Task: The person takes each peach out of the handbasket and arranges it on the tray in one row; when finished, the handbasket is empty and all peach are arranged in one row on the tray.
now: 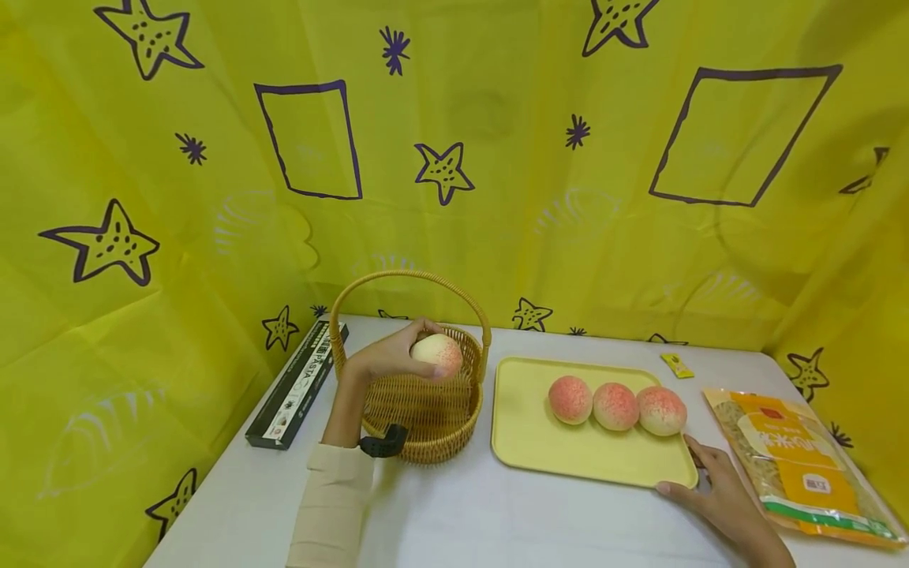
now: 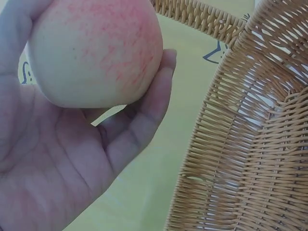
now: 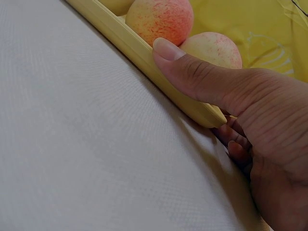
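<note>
In the head view my left hand point(image 1: 395, 353) grips a pale, pink-flecked peach point(image 1: 436, 356) above the wicker basket point(image 1: 419, 410), inside the arch of its handle. Up close, the left wrist view has the thumb and fingers curled around that peach point(image 2: 96, 53), with the basket's woven wall point(image 2: 211, 144) beside it. On the right, my right hand point(image 1: 720, 493) holds the near right corner of the yellow tray point(image 1: 568, 457). Its thumb point(image 3: 187, 72) lies over the rim and the other fingers curl by the corner. Three peaches point(image 1: 615, 406) sit in a row on the tray.
A long black pasta box point(image 1: 294, 390) lies left of the basket. Right of the tray is an orange bag of grain point(image 1: 802, 457), and a small yellow packet point(image 1: 677, 365) lies behind it. Yellow patterned curtain point(image 1: 454, 237) encloses the white table point(image 1: 454, 513) at back and sides.
</note>
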{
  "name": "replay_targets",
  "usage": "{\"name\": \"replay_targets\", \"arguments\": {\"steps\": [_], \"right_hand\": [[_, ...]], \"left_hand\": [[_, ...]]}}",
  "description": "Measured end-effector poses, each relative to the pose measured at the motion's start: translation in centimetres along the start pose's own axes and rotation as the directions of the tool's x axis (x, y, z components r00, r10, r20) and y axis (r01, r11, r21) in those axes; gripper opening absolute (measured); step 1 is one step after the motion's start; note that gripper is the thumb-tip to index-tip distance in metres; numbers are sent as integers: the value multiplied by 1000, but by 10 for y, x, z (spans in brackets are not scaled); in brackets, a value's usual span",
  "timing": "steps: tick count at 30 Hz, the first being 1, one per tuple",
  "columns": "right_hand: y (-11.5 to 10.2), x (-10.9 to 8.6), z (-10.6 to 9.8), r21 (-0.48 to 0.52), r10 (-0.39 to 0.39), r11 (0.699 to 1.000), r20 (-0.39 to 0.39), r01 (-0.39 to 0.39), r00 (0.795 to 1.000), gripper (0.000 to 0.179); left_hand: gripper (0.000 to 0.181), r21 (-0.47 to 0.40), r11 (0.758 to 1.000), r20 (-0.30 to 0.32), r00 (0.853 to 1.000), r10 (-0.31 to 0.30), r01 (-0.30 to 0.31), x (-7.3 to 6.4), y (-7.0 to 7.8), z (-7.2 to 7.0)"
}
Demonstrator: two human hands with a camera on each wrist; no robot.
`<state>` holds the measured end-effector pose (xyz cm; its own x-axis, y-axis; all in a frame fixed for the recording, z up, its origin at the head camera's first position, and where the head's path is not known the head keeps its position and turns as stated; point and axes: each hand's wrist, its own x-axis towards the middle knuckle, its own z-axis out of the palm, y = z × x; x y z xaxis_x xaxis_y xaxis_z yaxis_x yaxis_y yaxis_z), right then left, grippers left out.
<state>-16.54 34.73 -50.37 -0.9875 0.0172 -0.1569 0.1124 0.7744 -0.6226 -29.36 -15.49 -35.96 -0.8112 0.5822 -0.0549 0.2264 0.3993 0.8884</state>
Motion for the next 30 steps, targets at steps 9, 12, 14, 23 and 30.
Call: {"name": "replay_targets", "arguments": {"steps": [9,12,14,23,30], "right_hand": [[-3,0,-2,16,-11,1000,-9,11,1000,107],[-3,0,-2,15,-8,1000,-7,8,1000,108],[-3,-1,-1,18,-4,1000,-5,4,1000,108],[-2,-2,1,43,-10,999,-5,10,1000,107],[-1,-2,1,23,-37,999,-37,38,999,107]], "left_hand": [[63,-41,994,10,995,101,-101,-1,-2,7],[69,-100,988,20,992,123,-120,-1,-2,11],[72,-118,983,14,990,143,-140,0,-3,13],[65,-124,973,5,980,198,-196,1,-1,21],[61,-164,950,30,961,274,-265,4,1,32]]}}
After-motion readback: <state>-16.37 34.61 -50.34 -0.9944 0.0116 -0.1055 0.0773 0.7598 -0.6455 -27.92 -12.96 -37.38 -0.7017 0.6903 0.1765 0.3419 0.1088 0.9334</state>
